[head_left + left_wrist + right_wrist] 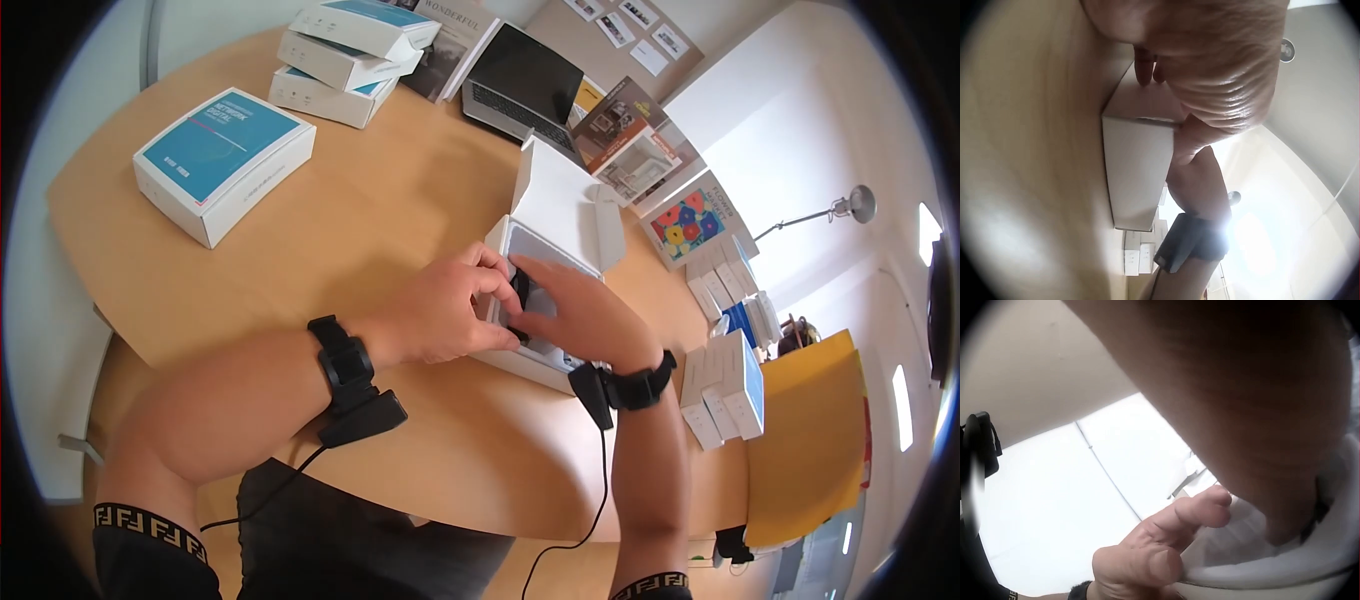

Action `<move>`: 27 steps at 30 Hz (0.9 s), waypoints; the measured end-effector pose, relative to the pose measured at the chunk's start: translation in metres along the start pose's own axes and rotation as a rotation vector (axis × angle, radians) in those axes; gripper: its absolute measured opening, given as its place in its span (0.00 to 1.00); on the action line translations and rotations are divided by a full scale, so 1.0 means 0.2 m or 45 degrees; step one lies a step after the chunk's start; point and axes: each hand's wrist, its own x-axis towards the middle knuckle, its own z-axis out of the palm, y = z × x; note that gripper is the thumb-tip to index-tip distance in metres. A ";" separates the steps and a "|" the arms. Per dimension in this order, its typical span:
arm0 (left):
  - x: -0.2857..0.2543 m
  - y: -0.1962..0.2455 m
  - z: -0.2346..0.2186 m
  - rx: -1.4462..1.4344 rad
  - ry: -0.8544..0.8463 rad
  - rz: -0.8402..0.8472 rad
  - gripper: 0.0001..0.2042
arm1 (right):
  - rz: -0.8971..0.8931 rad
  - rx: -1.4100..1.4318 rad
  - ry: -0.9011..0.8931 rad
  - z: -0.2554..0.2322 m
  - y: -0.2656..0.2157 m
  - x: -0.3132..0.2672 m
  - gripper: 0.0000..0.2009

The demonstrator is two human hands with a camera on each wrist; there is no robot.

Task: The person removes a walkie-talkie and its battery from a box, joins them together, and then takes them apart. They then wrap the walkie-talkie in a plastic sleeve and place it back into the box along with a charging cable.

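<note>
An open white box (530,372) stands on the table in the head view, its lid flap raised at the far side. My right hand (595,318) reaches over it and pinches a small black item (520,288) between thumb and fingers; its kind is partly hidden by both hands. From the other side, my left hand (450,305) comes to the box with bent, spread fingers, its fingertips right by the black item. In the right wrist view, the left hand (1154,544) has a gap between thumb and fingers. The left wrist view shows the box (1138,175) below the left palm.
A closed white box with a blue label (220,145) lies at the left of the wooden table (390,190). Behind stand a pile of similar boxes (345,60), an open laptop (525,80) and several upright books (625,150). More small boxes (725,390) stand at the right.
</note>
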 end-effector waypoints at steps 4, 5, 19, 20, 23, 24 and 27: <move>0.01 -0.03 0.01 0.019 0.017 0.040 0.13 | 0.190 0.005 -0.231 -0.01 0.04 0.13 0.26; 0.01 -0.03 0.01 0.035 0.028 0.058 0.13 | 0.231 -0.027 -0.273 0.00 0.06 0.15 0.26; 0.01 -0.05 0.02 0.006 0.043 0.056 0.14 | 0.422 0.358 0.025 -0.06 0.15 0.16 0.25; 0.01 -0.05 0.02 -0.003 0.042 0.053 0.14 | 0.433 0.461 0.140 -0.07 0.16 0.15 0.24; 0.02 -0.05 0.02 -0.015 0.035 0.041 0.14 | 0.496 0.770 0.378 -0.12 0.14 0.13 0.25; 0.02 -0.04 0.02 -0.013 0.031 0.026 0.14 | 0.518 0.973 0.556 -0.13 0.14 0.13 0.24; 0.01 -0.03 0.02 0.015 0.041 0.018 0.14 | 0.523 0.960 0.627 -0.20 0.20 0.12 0.23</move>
